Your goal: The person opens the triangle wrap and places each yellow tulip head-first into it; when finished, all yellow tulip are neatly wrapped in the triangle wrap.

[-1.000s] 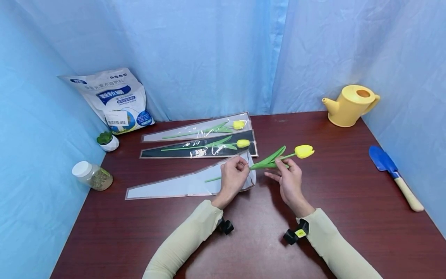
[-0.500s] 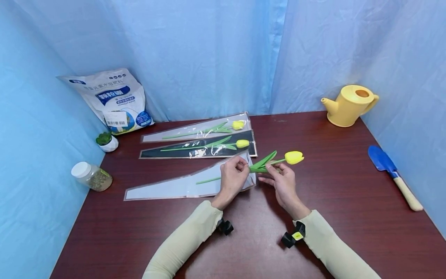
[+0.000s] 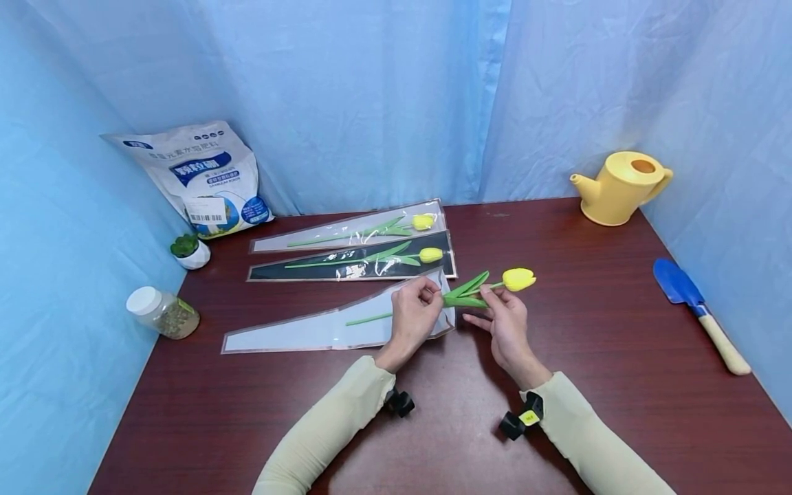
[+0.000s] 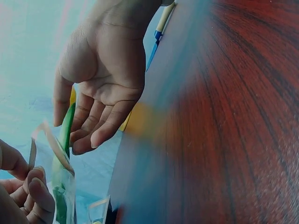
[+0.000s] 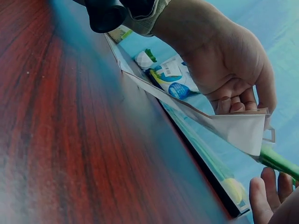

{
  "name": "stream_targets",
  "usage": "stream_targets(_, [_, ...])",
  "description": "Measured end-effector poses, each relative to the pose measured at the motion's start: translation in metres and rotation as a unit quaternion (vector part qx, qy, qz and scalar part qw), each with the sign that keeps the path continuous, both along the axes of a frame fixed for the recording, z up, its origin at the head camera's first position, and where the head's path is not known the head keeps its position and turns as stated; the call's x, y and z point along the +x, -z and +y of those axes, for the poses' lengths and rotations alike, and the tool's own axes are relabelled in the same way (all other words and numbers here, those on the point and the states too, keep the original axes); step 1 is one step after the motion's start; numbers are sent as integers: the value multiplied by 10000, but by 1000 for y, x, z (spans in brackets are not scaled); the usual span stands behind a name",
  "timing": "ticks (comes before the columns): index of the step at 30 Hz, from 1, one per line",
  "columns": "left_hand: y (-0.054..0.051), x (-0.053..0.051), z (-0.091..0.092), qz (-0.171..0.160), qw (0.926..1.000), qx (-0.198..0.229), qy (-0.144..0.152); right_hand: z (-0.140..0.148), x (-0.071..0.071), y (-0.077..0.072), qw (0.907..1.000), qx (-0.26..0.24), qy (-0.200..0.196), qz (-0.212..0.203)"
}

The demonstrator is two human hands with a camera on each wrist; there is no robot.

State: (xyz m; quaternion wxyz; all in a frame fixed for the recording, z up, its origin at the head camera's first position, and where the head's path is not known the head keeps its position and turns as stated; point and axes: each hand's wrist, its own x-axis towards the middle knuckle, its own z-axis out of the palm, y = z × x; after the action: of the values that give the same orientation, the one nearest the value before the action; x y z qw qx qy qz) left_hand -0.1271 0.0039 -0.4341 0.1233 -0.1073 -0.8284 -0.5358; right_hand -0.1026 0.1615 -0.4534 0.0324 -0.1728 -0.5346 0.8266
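Note:
My left hand (image 3: 413,313) pinches the wide, open end of a tapered white flower sleeve (image 3: 297,332) with a clear front. A yellow tulip (image 3: 518,279) lies partly inside it, its green stem showing through the film. The bloom and leaves stick out of the mouth toward the right. My right hand (image 3: 510,330) holds the tulip between thumb and fingers, just below the bloom. In the right wrist view the sleeve's mouth (image 5: 240,133) gapes around the green leaves (image 5: 279,162). The left wrist view shows the left fingers (image 4: 37,186) at the film's edge.
Behind lie a black sleeve (image 3: 315,271) and a white-backed one (image 3: 278,243), each holding a yellow tulip. A fertilizer bag (image 3: 204,179), potted succulent (image 3: 193,253) and jar (image 3: 163,313) stand left. A yellow watering can (image 3: 619,189) and blue trowel (image 3: 699,309) are right.
The tulip has slid left, deeper into the sleeve, with my right hand moving along. Most of this shift came in the first half second. The left hand stays at the sleeve's mouth.

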Motion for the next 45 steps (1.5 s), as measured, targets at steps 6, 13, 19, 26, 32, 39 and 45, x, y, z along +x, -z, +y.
stream_targets(6, [-1, 0, 0, 27, 10000, -4, -13, -2, 0, 2, 9996, -4, -272, -53])
stream_targets(13, [-2, 1, 0, 79, 10000, 12, 24, 1, 0, 2, 9991, -316, -261, -75])
stream_targets(19, [0, 1, 0, 93, 9999, 24, 81, 3, 0, 2, 9987, -479, -88, -176])
stream_targets(26, [-1, 1, 1, -17, 9999, 64, 91, -3, 1, 5, 9990, -252, -172, -325])
stream_targets(32, [-4, 4, 1, -9, 9998, 84, 153, -8, 3, 6, 9987, -87, -282, -411])
stream_targets(39, [-4, 4, 2, -10, 9996, 52, 264, -13, 5, 8, 9985, 20, -292, -467])
stream_targets(45, [-4, 5, 3, -64, 9992, 96, 375, -17, 6, 9, 9984, -8, -372, -429])
